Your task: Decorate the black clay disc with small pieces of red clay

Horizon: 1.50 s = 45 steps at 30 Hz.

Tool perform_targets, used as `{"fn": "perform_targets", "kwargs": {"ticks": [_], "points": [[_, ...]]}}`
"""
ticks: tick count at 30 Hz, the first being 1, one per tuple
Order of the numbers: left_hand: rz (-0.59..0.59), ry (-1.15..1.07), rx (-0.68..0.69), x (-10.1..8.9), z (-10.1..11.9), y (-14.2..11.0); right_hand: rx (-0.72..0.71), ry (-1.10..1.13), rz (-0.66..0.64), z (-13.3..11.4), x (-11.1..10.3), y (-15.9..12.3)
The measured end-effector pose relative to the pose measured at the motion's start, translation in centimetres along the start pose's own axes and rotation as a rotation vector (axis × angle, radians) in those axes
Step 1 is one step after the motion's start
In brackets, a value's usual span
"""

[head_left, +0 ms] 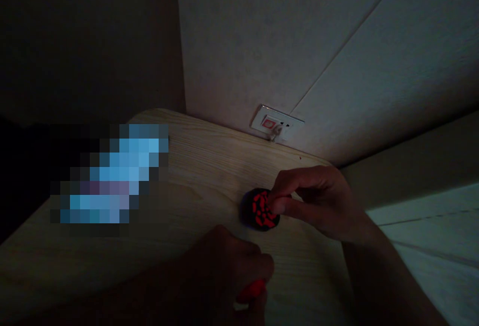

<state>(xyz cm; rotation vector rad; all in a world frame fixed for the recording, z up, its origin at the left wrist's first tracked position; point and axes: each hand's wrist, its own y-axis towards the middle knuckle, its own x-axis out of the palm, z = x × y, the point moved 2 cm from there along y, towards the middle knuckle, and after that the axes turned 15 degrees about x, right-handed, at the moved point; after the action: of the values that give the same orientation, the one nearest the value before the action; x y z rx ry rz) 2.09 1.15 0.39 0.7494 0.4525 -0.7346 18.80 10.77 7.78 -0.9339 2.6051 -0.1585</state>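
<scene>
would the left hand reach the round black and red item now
Probably: the item looks open on its left, though the left hand grips a rounded red object and the right hand crowds the item.

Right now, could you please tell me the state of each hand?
Left hand: closed around a red object.
Right hand: fingertips pinched together at the red-and-black round item; whether gripping anything, unclear.

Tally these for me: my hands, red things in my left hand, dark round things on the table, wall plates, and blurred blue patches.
Hands: 2 (left hand, right hand)
Red thing: 1
Dark round thing: 1
Wall plate: 1
Blurred blue patch: 1
Total: 6
</scene>
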Motion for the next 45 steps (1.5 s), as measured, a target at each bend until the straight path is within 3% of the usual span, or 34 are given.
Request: {"fn": "perform_targets", "kwargs": {"ticks": [8, 13, 30, 39, 45], "points": [[-0.001, 0.018, 0.007, 0.0, 0.0, -0.2, 0.049, -0.154, 0.065, 0.1, 0.2, -0.1], [0.004, 0.019, -0.004, 0.0, -0.1, -0.2, -0.023, -0.163, 0.095, 0.0, 0.1, 0.1], [0.013, 0.012, -0.013, -0.3, 0.1, 0.0, 0.024, -0.155, 0.101, 0.0, 0.1, 0.1], [0.002, 0.032, 0.006, 0.0, 0.0, -0.1, -0.037, -0.242, 0.227, 0.2, -0.1, 0.4], [-0.011, 0.047, 0.014, 0.2, 0.0, -0.2, 0.009, -0.135, 0.273, 0.9, -0.6, 0.9]]}}
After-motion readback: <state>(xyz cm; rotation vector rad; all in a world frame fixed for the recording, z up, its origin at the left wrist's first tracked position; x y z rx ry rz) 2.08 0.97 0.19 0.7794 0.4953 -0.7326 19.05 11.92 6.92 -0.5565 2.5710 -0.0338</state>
